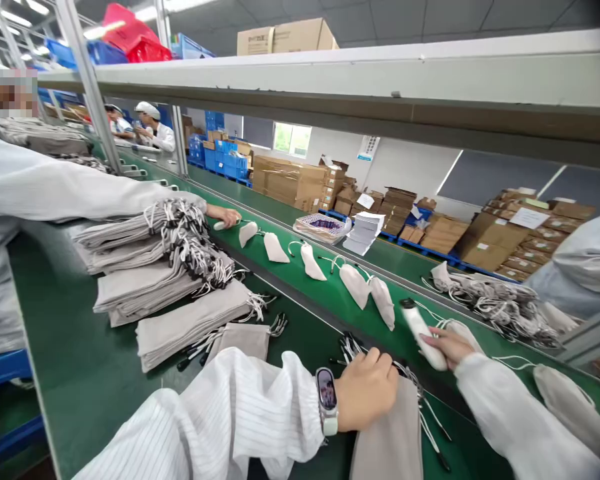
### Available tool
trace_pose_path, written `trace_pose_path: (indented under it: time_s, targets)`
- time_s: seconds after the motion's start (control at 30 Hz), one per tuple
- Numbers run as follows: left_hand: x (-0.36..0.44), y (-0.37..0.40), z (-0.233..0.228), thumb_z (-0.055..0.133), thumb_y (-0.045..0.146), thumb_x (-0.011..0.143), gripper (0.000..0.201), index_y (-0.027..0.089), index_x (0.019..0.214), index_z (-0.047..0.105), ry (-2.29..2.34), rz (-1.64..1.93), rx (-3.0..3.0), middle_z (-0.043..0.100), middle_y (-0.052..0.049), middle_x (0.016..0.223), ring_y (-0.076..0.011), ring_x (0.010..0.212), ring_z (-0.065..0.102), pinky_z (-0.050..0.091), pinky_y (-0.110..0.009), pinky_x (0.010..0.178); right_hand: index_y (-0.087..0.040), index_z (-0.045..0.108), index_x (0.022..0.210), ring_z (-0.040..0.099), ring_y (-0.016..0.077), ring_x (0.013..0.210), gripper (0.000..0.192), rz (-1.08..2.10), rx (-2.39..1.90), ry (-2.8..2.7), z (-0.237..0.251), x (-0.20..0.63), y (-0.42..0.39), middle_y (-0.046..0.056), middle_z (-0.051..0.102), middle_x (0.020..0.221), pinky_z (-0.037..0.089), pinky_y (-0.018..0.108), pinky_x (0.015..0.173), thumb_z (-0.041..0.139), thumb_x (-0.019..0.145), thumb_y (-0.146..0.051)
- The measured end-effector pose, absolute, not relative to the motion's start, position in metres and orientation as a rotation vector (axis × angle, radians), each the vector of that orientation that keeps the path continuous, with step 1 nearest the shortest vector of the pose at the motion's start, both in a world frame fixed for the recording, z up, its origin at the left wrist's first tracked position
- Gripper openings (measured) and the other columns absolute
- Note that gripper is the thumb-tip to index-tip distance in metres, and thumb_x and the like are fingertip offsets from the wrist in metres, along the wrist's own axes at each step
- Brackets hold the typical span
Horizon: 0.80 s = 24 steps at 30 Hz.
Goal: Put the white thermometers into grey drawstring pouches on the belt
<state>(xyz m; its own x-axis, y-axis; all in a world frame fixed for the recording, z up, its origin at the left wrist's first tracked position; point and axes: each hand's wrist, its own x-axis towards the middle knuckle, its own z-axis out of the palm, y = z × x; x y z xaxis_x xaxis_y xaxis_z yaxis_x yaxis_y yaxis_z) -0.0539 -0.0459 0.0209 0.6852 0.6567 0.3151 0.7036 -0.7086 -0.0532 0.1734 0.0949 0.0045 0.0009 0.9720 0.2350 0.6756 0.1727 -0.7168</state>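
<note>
My left hand [370, 389], with a watch on its wrist, has its fingers curled over the mouth of a grey drawstring pouch [390, 440] at the table's near edge; its fingertips are partly hidden. White cords with black ends spread around it. My right hand [449, 347] is closed around a white elongated device [422, 335] with a black end, held tilted above the green belt. Just behind that hand lies a filled pouch [464, 332]. Several filled pouches [354, 285] lie in a row along the belt, cords trailing.
Stacks of flat grey pouches [190, 320] cover the table on the left. A co-worker's hand [223, 215] reaches onto the belt [280, 283] there. Across it are a white basket [323, 227], papers [364, 232] and a pouch heap [500, 303]. A shelf [330, 80] spans overhead.
</note>
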Motion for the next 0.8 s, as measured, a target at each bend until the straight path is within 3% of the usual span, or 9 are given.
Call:
trace_pose_path:
  time_s: [0.07, 0.13, 0.23, 0.33, 0.5, 0.67, 0.8]
  targets:
    - [-0.055, -0.043, 0.024, 0.050, 0.023, 0.078, 0.018, 0.008, 0.088, 0.049, -1.135, -0.414, -2.743, 0.050, -0.011, 0.085, -0.0204, 0.081, 0.045, 0.040, -0.030, 0.064, -0.015, 0.055, 0.097, 0.064, 0.0186, 0.066, 0.036, 0.857, -1.351, -1.494, 0.014, 0.179, 0.072, 0.006, 0.066, 0.073, 0.052, 0.033, 0.059, 0.056, 0.067, -0.033]
    - [-0.055, -0.039, 0.027, 0.052, 0.024, 0.078, 0.018, 0.009, 0.086, 0.049, -1.157, -0.389, -2.777, 0.050, -0.009, 0.085, -0.0193, 0.080, 0.045, 0.039, -0.029, 0.065, -0.025, 0.042, 0.114, 0.063, 0.0224, 0.078, 0.060, 1.128, -1.179, -1.228, 0.028, 0.175, 0.047, 0.006, 0.065, 0.086, 0.051, 0.039, 0.065, 0.066, 0.060, -0.027]
    - [-0.054, -0.034, 0.033, 0.055, 0.026, 0.076, 0.016, 0.012, 0.081, 0.050, -1.146, -0.369, -2.813, 0.052, -0.007, 0.082, -0.0191, 0.077, 0.044, 0.036, -0.030, 0.065, -0.035, 0.027, 0.122, 0.062, 0.0241, 0.081, 0.081, 1.307, -1.006, -1.056, 0.051, 0.156, 0.018, 0.003, 0.062, 0.093, 0.048, 0.047, 0.071, 0.072, 0.055, -0.027]
    - [-0.055, -0.027, 0.038, 0.054, 0.028, 0.078, 0.015, 0.014, 0.079, 0.050, -1.110, -0.363, -2.832, 0.054, -0.007, 0.079, -0.0218, 0.080, 0.043, 0.033, -0.031, 0.064, -0.039, 0.017, 0.125, 0.063, 0.0214, 0.075, 0.082, 1.349, -0.933, -1.026, 0.065, 0.141, 0.009, -0.001, 0.060, 0.083, 0.048, 0.047, 0.070, 0.068, 0.062, -0.030]
    - [-0.060, -0.024, 0.049, 0.044, 0.018, 0.084, 0.008, 0.018, 0.078, 0.049, -1.077, -0.357, -2.916, 0.057, -0.001, 0.075, -0.0179, 0.080, 0.042, 0.026, -0.030, 0.064, -0.043, 0.008, 0.126, 0.063, 0.0181, 0.069, 0.077, 1.333, -0.938, -1.045, 0.071, 0.138, 0.005, -0.002, 0.058, 0.084, 0.050, 0.043, 0.065, 0.060, 0.070, -0.034]
    - [-0.058, -0.032, 0.056, 0.031, 0.023, 0.090, 0.016, 0.017, 0.085, 0.046, -1.053, -0.387, -2.881, 0.056, -0.001, 0.076, -0.0160, 0.078, 0.046, 0.029, -0.030, 0.068, -0.042, 0.015, 0.123, 0.063, 0.0193, 0.073, 0.065, 1.363, -0.911, -0.999, 0.069, 0.135, 0.000, 0.000, 0.057, 0.092, 0.050, 0.043, 0.065, 0.056, 0.072, -0.040]
    - [-0.054, -0.035, 0.059, 0.033, 0.038, 0.088, 0.027, 0.016, 0.085, 0.046, -1.043, -0.373, -2.850, 0.059, -0.004, 0.076, -0.0187, 0.082, 0.051, 0.033, -0.030, 0.066, -0.041, 0.026, 0.119, 0.063, 0.0234, 0.077, 0.063, 1.369, -0.967, -1.040, 0.058, 0.135, -0.002, 0.003, 0.057, 0.100, 0.051, 0.045, 0.064, 0.062, 0.067, -0.039]
